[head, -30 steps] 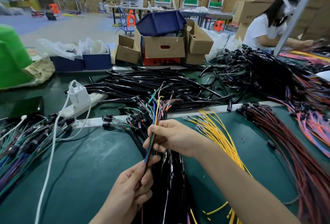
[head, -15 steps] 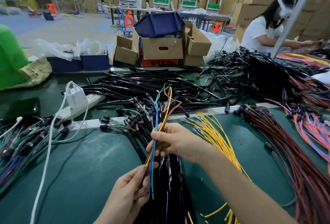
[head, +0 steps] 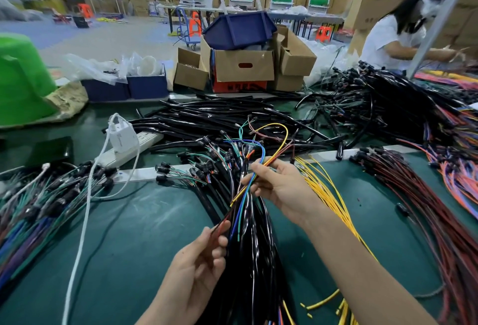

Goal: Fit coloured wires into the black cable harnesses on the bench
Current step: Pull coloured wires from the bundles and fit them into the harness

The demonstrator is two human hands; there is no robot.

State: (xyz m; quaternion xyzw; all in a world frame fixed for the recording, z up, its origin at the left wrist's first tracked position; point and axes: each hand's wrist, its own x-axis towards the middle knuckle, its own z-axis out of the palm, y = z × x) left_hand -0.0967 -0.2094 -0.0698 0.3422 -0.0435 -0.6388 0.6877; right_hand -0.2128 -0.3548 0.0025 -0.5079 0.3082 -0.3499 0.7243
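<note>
My right hand [head: 280, 185] pinches a small bunch of coloured wires [head: 243, 195], yellow, blue, green and red, above a thick bundle of black cable harnesses [head: 256, 260] that runs down the bench centre. The wires loop up and back beyond my fingers. My left hand [head: 199, 265] is lower, at the left edge of the black bundle, and pinches the red wire end between thumb and fingers. The blue and green ends hang free just right of it.
Loose yellow wires [head: 333, 203] lie right of my hand, red and black wires [head: 439, 210] further right. More harnesses [head: 38, 208] lie at left, with a white charger and power strip [head: 124, 141]. Boxes [head: 243, 66] stand behind; a person [head: 395, 37] works at the far right.
My right hand has lifted the wire bunch and the wires have bent into a loop. My left hand has slid down to the red wire's end, and the ends have fanned apart.
</note>
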